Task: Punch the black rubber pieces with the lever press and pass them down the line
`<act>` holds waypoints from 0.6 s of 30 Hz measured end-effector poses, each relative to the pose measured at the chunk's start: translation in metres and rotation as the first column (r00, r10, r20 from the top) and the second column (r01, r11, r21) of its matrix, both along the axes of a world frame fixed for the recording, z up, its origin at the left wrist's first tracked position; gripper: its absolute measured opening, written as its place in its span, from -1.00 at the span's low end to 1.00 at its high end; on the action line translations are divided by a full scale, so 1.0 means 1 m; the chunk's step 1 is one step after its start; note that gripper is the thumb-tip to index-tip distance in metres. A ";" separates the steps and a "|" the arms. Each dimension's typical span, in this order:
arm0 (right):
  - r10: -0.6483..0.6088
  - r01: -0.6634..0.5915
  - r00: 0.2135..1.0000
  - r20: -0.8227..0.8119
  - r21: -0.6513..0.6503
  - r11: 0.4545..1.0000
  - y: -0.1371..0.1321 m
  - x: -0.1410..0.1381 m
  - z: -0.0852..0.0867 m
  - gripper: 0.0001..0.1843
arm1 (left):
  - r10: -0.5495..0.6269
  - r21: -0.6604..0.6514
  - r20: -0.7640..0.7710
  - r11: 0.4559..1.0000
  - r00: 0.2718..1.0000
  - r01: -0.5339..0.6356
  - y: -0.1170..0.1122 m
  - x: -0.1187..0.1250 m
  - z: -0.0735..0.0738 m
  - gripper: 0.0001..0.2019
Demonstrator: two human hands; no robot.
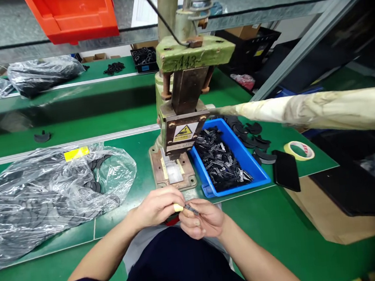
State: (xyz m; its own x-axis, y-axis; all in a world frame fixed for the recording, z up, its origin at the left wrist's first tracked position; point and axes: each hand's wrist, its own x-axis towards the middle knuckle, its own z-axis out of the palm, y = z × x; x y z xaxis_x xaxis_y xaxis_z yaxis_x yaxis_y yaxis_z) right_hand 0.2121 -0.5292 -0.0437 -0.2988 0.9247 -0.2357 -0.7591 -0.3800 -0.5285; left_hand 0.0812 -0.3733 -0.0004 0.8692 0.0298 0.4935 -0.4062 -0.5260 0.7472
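Observation:
Both hands meet in front of my body, just short of the press base. My right hand is closed, pinching a small dark narrow part between thumb and fingers. Close against it, my left hand is closed too, its fingertips pressed together. A small pale yellow piece shows at the left fingertips; whether it is held or worn on a finger I cannot tell. Just beyond the hands stands a green hand press, with a bright metal plate on its base.
A blue bin of small black parts stands right of the press. Its padded lever reaches rightward. Curved black pieces, a phone-like black slab and a tape roll lie beyond. A filled plastic bag lies left.

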 end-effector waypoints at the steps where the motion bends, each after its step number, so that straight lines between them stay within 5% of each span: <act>1: -0.039 0.039 0.999 0.027 -0.017 0.999 0.000 0.002 0.002 -0.53 | 0.030 0.027 -0.004 0.999 1.000 -0.030 0.002 0.001 -0.001 -0.87; 4: -0.252 0.260 0.956 0.152 -0.034 0.965 -0.006 0.014 0.017 -0.60 | 0.263 0.143 0.001 0.955 0.965 -0.260 0.019 0.009 -0.012 -0.85; 8: -0.534 0.528 0.799 0.276 0.102 0.843 -0.022 0.042 0.053 -0.68 | 0.532 0.296 0.041 0.802 0.846 -0.518 0.055 0.028 -0.044 -0.82; 11: -0.674 0.597 0.620 0.402 0.316 0.737 -0.034 0.064 0.082 -0.68 | 0.528 0.385 0.019 0.780 0.849 -0.493 0.073 0.038 -0.064 -0.78; 15: -0.797 0.588 0.361 0.483 0.546 0.597 -0.038 0.082 0.109 -0.71 | 0.494 0.477 -0.032 0.771 0.869 -0.421 0.079 0.044 -0.071 -0.70; 18: -0.887 0.613 0.102 0.450 0.674 0.412 -0.030 0.087 0.128 -0.67 | 0.488 0.542 -0.050 0.746 0.871 -0.387 0.077 0.046 -0.068 -0.65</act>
